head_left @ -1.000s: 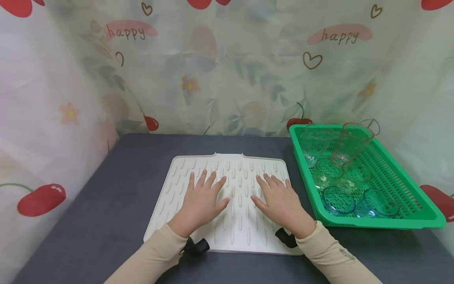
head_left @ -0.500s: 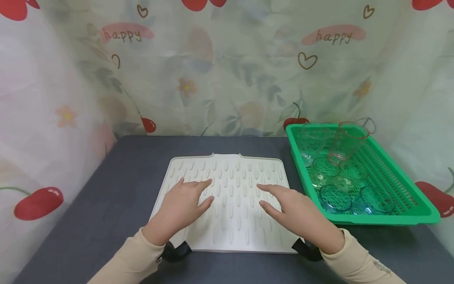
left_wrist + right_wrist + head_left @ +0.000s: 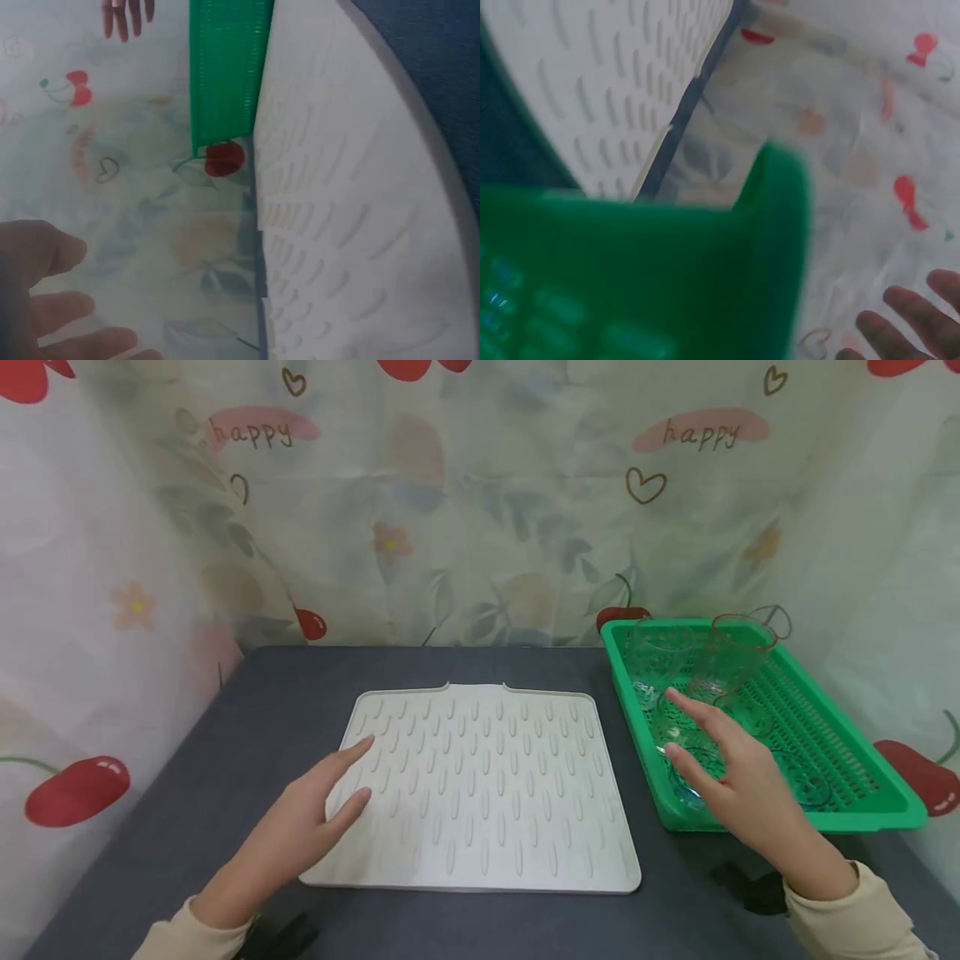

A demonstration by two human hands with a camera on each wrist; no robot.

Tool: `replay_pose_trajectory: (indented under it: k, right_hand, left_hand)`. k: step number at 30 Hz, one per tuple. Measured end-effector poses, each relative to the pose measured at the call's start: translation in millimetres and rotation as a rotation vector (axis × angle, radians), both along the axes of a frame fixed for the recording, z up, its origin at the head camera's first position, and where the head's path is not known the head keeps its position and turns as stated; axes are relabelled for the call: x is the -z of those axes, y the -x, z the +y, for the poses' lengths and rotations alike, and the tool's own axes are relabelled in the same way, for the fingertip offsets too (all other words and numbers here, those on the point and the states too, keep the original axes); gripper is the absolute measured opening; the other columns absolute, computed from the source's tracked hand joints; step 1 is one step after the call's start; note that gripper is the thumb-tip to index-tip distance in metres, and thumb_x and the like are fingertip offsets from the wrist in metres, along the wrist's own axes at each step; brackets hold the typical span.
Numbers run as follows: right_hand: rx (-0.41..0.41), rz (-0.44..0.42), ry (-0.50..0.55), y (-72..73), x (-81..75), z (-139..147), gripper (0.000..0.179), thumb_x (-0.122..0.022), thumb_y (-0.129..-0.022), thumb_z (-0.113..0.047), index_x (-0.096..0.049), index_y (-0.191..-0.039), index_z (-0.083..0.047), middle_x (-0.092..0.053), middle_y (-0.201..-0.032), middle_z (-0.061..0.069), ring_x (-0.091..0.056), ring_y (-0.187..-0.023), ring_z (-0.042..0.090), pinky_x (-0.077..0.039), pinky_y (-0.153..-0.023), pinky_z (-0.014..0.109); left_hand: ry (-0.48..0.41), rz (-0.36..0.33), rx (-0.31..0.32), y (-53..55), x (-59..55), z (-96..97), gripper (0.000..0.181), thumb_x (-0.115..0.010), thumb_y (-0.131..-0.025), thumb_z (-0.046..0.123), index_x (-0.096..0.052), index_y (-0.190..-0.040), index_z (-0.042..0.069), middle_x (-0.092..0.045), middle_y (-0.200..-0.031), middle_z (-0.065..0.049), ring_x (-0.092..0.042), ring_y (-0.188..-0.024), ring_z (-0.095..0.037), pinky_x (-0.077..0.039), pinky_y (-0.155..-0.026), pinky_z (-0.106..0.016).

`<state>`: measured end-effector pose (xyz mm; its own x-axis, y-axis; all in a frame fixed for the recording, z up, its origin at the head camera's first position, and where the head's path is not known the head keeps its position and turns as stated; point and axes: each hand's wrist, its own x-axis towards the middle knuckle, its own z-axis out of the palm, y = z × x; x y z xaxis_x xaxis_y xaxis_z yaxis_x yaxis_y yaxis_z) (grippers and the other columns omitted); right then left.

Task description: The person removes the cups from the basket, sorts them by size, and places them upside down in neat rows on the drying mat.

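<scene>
A white draining mat (image 3: 480,793) with rows of raised ridges lies flat on the dark table. My left hand (image 3: 296,818) hovers over the mat's left edge, fingers extended and holding nothing. Over the near left part of a green plastic basket (image 3: 892,817) is my right hand (image 3: 742,785), thumb and fingers spread, nothing gripped. Several drinking glasses stand in the basket: a tall clear glass (image 3: 652,656), a pink-tinted glass (image 3: 727,652) and lower ones, including a blue glass (image 3: 806,781). The right hand partly hides the nearer glasses. In the right wrist view, the basket wall (image 3: 630,247) looms close.
A patterned curtain (image 3: 480,527) hangs behind the dark table (image 3: 300,693) and along both sides. The basket stands right of the mat, separated by a narrow strip of table.
Both hands were spread over the mat. They have moved apart: the left toward the mat's left edge, the right across to above the basket. Mat and basket stay in place.
</scene>
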<state>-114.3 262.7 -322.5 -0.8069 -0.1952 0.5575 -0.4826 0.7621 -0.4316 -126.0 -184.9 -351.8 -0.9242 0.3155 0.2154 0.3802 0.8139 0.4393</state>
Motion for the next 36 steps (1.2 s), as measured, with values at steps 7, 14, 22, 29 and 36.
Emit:
replay_pose_trajectory:
  k: [7,14,22,29,36]
  right_hand:
    - [0.054,-0.067,0.059,6.0,15.1,29,0.062,-0.062,-0.095,-0.015,-0.035,-0.151,-0.027,-0.041,-0.15,0.013,-0.032,-0.139,0.002,-0.037,-0.105,0.051]
    - [0.082,-0.223,-0.012,8.1,21.6,41,0.066,-0.062,-0.096,-0.022,-0.029,-0.153,-0.022,-0.036,-0.15,0.023,-0.039,-0.129,0.05,-0.04,-0.082,0.067]
    - [0.099,-0.396,-0.123,9.9,27.3,47,0.07,-0.058,-0.097,-0.035,-0.024,-0.155,-0.015,-0.032,-0.15,0.028,-0.055,-0.11,0.046,-0.048,-0.075,0.057]
    - [0.096,-0.421,-0.14,10.6,28.8,48,0.068,-0.059,-0.096,-0.039,-0.031,-0.151,-0.01,-0.035,-0.148,0.028,-0.037,-0.129,0.053,-0.039,-0.087,0.068]
    - [0.121,-0.46,-0.165,15.5,27.9,49,0.069,-0.06,-0.095,-0.041,-0.036,-0.149,-0.007,-0.037,-0.147,0.03,-0.039,-0.127,0.053,-0.04,-0.086,0.068]
  left_hand:
    - [0.096,-0.018,0.034,-3.4,29.2,-19.6,0.072,-0.064,-0.094,0.025,-0.026,-0.153,0.009,-0.029,-0.156,-0.019,-0.032,-0.141,-0.04,-0.031,-0.108,-0.06]
    - [0.287,0.091,0.099,-12.3,60.7,-34.6,0.075,-0.068,-0.09,0.034,-0.032,-0.151,0.008,-0.03,-0.155,-0.021,-0.031,-0.141,-0.041,-0.029,-0.106,-0.062]
    - [0.365,0.085,0.133,-18.8,75.4,-36.6,0.072,-0.065,-0.09,0.039,-0.037,-0.149,0.009,-0.032,-0.154,-0.02,-0.035,-0.14,-0.038,-0.032,-0.106,-0.06]
    - [0.341,0.011,0.142,-21.9,76.4,-36.7,0.065,-0.059,-0.095,0.04,-0.039,-0.149,0.009,-0.032,-0.155,-0.02,-0.033,-0.141,-0.038,-0.032,-0.107,-0.059]
    - [0.262,-0.11,0.144,-20.6,82.2,-40.0,0.063,-0.05,-0.098,0.044,-0.036,-0.15,0.01,-0.026,-0.156,-0.022,-0.026,-0.143,-0.042,-0.025,-0.112,-0.058]
